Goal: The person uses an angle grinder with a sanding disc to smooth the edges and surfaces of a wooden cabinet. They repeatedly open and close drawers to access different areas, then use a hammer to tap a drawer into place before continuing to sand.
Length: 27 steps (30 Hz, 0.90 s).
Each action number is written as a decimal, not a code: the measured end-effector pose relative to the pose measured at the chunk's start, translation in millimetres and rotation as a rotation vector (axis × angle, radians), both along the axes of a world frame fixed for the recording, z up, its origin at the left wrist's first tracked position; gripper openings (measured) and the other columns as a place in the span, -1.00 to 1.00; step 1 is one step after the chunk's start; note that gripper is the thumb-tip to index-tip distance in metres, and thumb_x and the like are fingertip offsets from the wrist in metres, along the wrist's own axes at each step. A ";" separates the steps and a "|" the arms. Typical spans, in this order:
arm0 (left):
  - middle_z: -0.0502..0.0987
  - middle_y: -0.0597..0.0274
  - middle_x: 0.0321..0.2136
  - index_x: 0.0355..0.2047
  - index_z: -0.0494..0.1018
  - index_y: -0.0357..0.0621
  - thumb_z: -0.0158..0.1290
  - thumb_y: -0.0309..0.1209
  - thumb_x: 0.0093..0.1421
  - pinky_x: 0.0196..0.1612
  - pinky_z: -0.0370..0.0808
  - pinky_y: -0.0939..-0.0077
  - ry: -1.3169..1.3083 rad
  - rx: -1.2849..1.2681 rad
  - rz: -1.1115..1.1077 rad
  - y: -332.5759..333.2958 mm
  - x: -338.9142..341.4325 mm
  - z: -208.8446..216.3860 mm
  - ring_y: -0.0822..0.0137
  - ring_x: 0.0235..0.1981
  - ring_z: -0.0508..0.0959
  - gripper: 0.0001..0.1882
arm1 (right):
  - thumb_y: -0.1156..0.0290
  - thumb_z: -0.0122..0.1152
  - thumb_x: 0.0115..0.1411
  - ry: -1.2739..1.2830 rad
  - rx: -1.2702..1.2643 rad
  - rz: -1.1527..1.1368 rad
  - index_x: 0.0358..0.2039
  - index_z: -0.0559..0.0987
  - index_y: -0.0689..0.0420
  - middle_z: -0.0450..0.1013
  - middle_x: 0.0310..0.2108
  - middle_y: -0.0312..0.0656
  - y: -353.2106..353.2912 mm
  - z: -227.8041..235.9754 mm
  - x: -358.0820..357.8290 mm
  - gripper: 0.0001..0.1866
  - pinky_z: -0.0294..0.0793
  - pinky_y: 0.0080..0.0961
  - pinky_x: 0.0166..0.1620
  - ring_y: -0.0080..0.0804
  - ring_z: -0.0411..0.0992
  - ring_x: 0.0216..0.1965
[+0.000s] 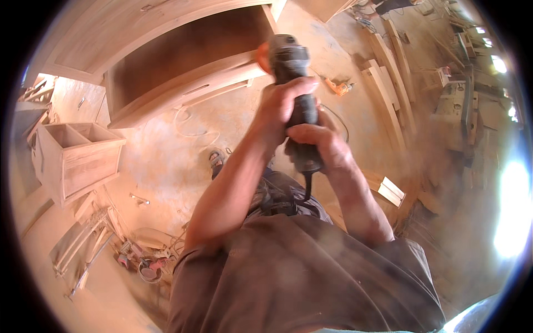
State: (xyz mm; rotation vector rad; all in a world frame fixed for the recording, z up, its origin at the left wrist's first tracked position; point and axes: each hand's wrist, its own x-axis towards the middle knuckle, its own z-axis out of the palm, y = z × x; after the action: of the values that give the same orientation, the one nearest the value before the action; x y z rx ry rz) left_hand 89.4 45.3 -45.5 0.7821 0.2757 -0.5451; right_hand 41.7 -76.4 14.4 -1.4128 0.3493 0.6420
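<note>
An angle grinder with a black body is held up in front of my chest. My left hand wraps round its body just behind the head. Farther back, my right hand is closed on the rear handle, where a black cord hangs down. On the left side of the head, an orange disc sits against or very near the right end of a pale wooden drawer front. That drawer stands out from a large wooden cabinet. Whether the disc touches the wood cannot be told.
A divided wooden box stands at the left. Long planks lie to the right, near an orange power tool on the dusty floor. Wood strips and tools lie at lower left. Cords run across the floor.
</note>
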 end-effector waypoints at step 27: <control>0.59 0.13 -0.46 -0.26 0.56 -0.30 0.24 -0.26 0.19 -0.36 0.53 0.42 0.077 0.057 0.333 210.3 -64.1 9.1 0.30 -0.45 0.61 -0.69 | 0.32 0.29 -0.05 0.014 0.062 0.336 -0.07 0.47 0.35 0.52 -0.37 -0.11 194.5 -16.0 -17.7 -0.47 0.54 -0.46 -0.32 -0.37 0.53 -0.41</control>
State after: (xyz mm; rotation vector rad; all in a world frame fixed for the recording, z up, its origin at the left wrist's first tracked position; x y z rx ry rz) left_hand 25.3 255.5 -36.4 0.7519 0.4840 -0.2538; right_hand 24.0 118.1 -1.6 -1.4200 0.1004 0.9279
